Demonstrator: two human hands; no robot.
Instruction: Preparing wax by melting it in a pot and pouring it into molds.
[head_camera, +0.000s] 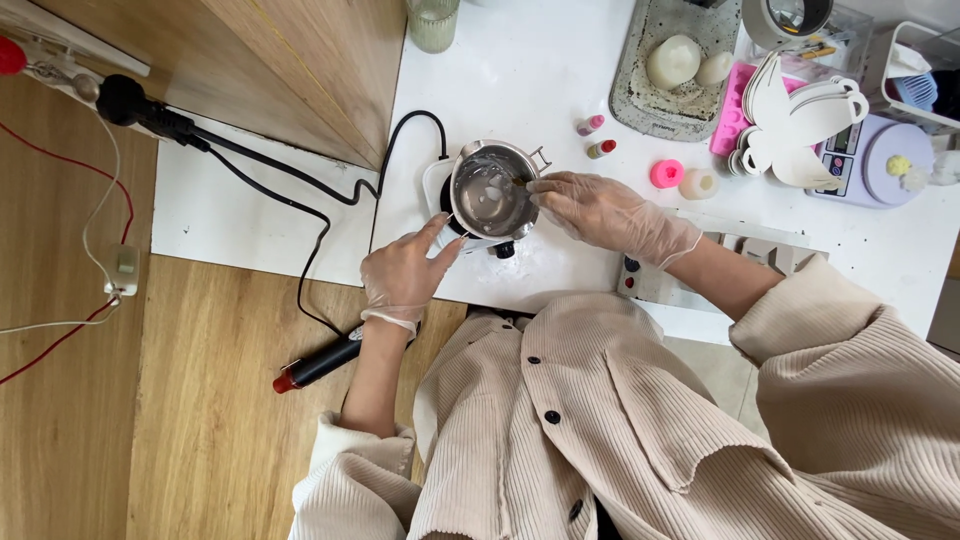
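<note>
Steel pot (492, 190) on the small burner (437, 190), both my gloved hands at it.

My right hand (610, 212) pinches a thin stick (521, 181) dipped over the pot's rim; my left hand (403, 277) grips the pot's handle at the near side. Two dye bottles (596, 137) stand just beyond, a scale (870, 160) farther right.

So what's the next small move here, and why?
Probably squeeze or tip the small thing in the right hand: it is poised over the metal pot of pale liquid, while the left hand steadies the pot's near side.
</note>
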